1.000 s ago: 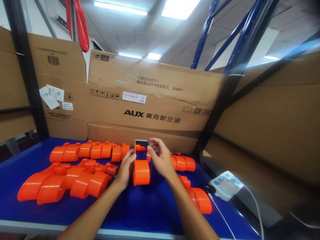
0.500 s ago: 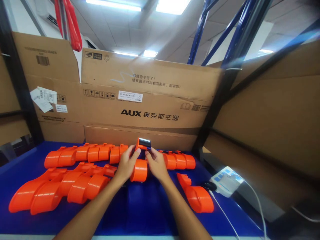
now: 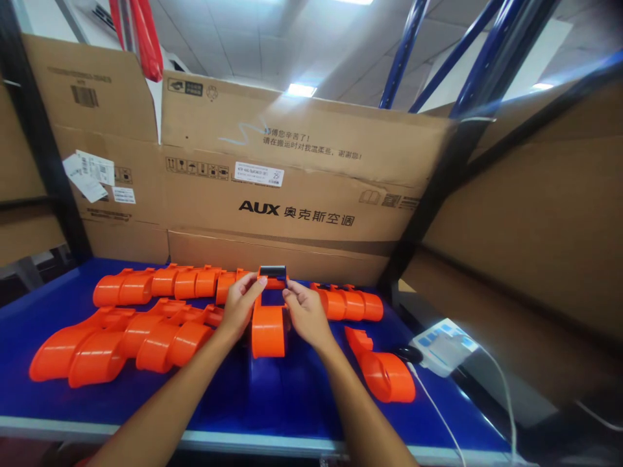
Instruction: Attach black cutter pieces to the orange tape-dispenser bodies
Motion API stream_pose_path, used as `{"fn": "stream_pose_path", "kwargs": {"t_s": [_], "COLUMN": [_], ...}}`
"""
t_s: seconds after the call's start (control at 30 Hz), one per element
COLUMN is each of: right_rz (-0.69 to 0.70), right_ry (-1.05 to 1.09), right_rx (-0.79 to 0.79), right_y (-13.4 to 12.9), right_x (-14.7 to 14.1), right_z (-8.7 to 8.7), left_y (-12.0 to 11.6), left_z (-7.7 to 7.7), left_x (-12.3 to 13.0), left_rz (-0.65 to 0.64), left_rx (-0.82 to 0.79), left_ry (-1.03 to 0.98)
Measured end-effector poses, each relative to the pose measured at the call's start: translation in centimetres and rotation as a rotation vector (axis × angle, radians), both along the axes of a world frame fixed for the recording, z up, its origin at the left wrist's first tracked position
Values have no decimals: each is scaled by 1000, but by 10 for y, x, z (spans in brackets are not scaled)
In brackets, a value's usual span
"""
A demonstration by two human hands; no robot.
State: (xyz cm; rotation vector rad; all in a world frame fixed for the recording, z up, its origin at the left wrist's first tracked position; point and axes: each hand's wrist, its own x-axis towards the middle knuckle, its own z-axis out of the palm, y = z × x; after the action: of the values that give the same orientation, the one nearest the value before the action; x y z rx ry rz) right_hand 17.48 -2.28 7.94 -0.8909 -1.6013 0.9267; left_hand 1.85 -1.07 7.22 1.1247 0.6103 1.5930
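An orange tape dispenser (image 3: 268,332) with a round drum at its lower end and a dark roller at its top is held over the blue table. My left hand (image 3: 242,303) grips its upper left side, thumb near the roller. My right hand (image 3: 306,311) has its fingers closed on the upper right side. Rows of similar orange parts (image 3: 97,357) lie to the left, and more (image 3: 345,303) lie behind my right hand. A separate orange part (image 3: 389,376) rests to the right of my right forearm.
A large cardboard sheet (image 3: 302,181) stands along the back of the blue table (image 3: 292,415). At the right, a white power strip (image 3: 444,347) has a black plug (image 3: 407,354) and white cables. Dark and blue frame posts rise at the sides.
The view has tilted and shifted slightly. The held dispenser has turned so its roller lies more level and its drum shows larger. Both hands keep hold of it.
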Motion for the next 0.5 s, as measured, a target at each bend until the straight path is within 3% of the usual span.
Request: {"fn": "stream_pose_path", "kwargs": {"t_s": [0.13, 0.5], "right_rz": [-42, -68], "right_ry": [-15, -48], "right_rx": [106, 144], "right_y": [-1, -3], "right_x": [1, 2], "right_z": [0, -3], "left_y": [2, 6], "left_z": [-2, -8], "left_x": [2, 2], "left_rz": [-37, 78], "left_rx": [-16, 6], "left_ry": [-37, -27]}}
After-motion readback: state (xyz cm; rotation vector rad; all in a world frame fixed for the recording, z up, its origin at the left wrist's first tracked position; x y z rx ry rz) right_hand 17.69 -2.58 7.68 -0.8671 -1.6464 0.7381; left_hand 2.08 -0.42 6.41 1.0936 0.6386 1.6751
